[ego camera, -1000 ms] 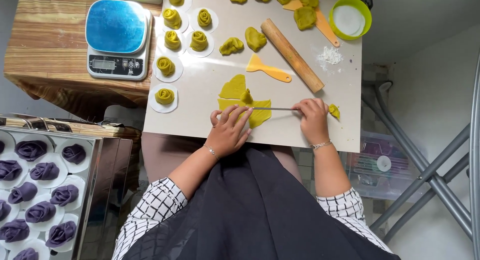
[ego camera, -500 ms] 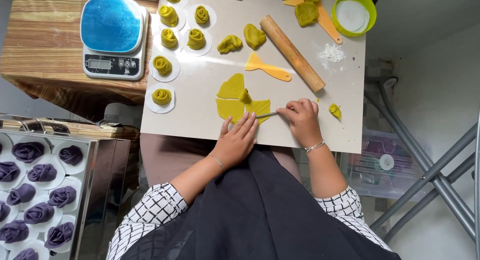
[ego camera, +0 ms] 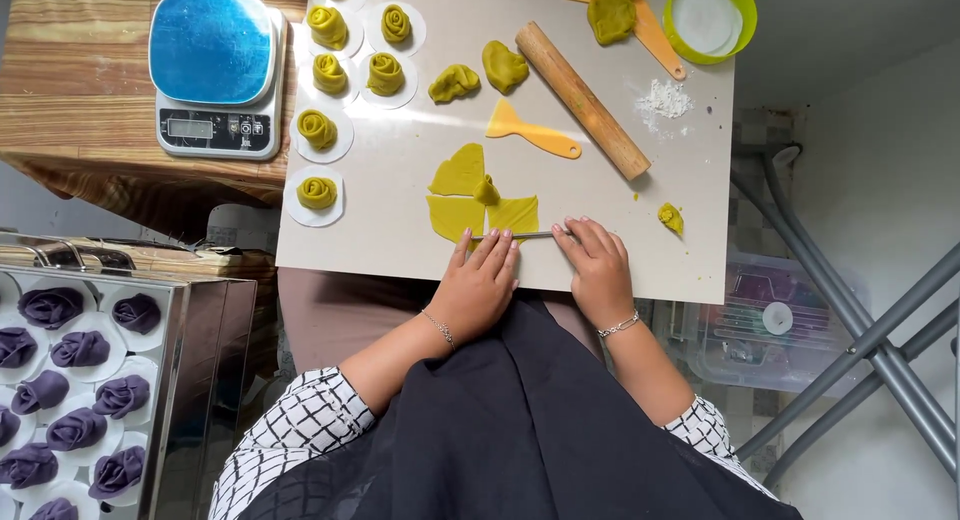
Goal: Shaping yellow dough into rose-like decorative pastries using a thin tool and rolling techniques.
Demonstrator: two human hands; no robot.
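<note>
**Both hands on a thin metal rod at the near edge of the board**

The left hand (ego camera: 478, 285) and the right hand (ego camera: 598, 270) rest side by side on the pale work board (ego camera: 400, 210), fingers curled down over a thin metal rod (ego camera: 530, 236) that lies flat between them; each hand presses on one end, though how tightly they close around it cannot be told. The rod sits just below the flat yellow-green dough pieces (ego camera: 480, 195), touching their lower edge.

Around them: a wooden rolling pin (ego camera: 583, 100) lies diagonally beyond the dough, an orange plastic scraper (ego camera: 530, 132) just beside it, and a small dough scrap (ego camera: 670, 218) to the right. Rolled dough roses on round white papers (ego camera: 318, 190) line the board's left side. A green bowl of white flour (ego camera: 710, 18) stands at the far right corner (a little flour is spilled near it). A kitchen scale with a blue top (ego camera: 212, 72) sits on the wooden table, and a metal tray of purple dough roses (ego camera: 70, 380) stands at lower left.
</note>
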